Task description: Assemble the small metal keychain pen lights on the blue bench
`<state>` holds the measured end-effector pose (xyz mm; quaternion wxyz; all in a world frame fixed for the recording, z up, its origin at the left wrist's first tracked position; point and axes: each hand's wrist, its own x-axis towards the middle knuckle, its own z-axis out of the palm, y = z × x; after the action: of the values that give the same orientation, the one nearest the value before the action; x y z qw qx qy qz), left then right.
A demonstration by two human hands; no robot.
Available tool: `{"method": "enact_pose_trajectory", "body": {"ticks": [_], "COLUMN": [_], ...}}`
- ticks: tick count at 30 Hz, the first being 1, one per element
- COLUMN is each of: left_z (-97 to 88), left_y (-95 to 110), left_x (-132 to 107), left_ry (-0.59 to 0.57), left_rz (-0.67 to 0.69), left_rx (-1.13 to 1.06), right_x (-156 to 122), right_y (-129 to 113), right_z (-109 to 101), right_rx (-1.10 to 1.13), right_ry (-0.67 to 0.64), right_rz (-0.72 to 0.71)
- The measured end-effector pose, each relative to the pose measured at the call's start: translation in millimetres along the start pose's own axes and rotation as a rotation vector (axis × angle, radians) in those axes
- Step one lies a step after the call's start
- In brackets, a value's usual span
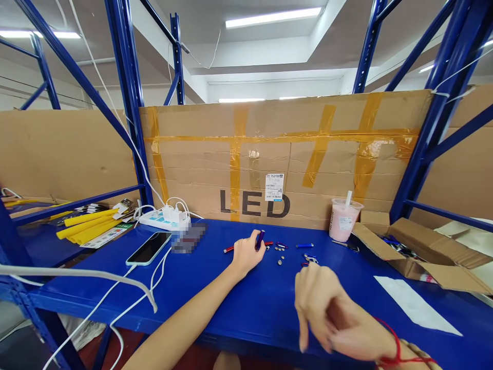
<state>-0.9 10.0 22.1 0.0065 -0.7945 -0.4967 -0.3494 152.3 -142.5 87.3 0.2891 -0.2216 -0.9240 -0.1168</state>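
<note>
My left hand (pixel 246 255) is closed on a small dark purple-blue tube (pixel 260 239), held upright at the fingertips. A thin red tube (pixel 228 250) pokes out beside that hand on the table. Just right of it lie a short purple tube (pixel 282 245), a blue tube (pixel 304 245) and several small round silver pieces (pixel 280 262). More small tubes with metal rings (pixel 310 258) lie near my right hand (pixel 321 303), which hovers over the front of the table. Its fingers point downward and apart, somewhat blurred, with nothing visible in them.
On the blue table (pixel 185 293), a phone (pixel 149 248) and power strip (pixel 165 218) with white cables (pixel 154 280) are at left. At right stand a pink drink cup (pixel 344 220) and open cardboard box (pixel 408 257), near white paper (pixel 418 306). A cardboard panel (pixel 200 169) closes the back.
</note>
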Motion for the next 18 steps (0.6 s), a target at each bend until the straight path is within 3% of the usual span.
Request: {"method": "enact_pose_trajectory", "body": {"ticks": [2,4,7,10,12,13,18], "left_z": [0.6,0.8,0.5,1.2,2.9,4.1,11.1], "left_y": [2,4,10,16,19,20,17], "left_x": [0,-1,-4,-7,-9,-10,-11], "left_ry": [-0.016,-0.022,-0.052,-0.107,-0.142,-0.151,-0.131], "left_rz": [0.014,0.026,0.051,0.075,0.09,0.099,0.263], "left_rx": [0.004,-0.001,-0.001,0.003,-0.006,-0.007,-0.143], "right_x": [8,6,-5,-13,-15,-16,-23], "right_y": [17,35,67,104,123,131,141], "right_z": [5,11,15,13,10,9,12], "right_rx": [0.191,0.229,-0.067,-0.14,-0.062,-0.019,0.045], "right_ry": [-0.081,-0.121,-0.208,-0.392,-0.613,-0.697,-0.71], "right_rz": [0.013,0.114,0.326,0.652,0.956,1.041,1.041]}}
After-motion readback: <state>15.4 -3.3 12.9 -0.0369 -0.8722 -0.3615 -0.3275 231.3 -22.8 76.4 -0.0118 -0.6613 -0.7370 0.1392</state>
